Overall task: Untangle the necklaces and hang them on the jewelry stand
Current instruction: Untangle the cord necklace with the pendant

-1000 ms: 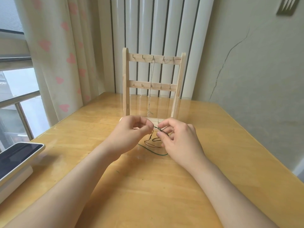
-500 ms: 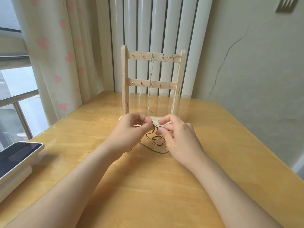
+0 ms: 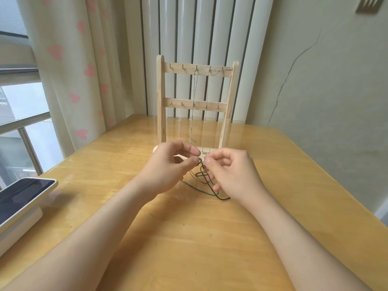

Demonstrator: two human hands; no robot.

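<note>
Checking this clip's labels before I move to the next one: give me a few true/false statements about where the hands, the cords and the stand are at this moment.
1. The left hand and the right hand both pinch the tangled dark cords. True.
2. Every hook on the jewelry stand is bare. False: thin metal chains hang from its top rail.
3. The jewelry stand lies flat on the table. False: it stands upright, behind the hands.
4. A dark-screened device sits at the table's left edge. True.
5. The tangled dark cords hang on the jewelry stand. False: they are held in front of its base, with loops trailing on the table.
</note>
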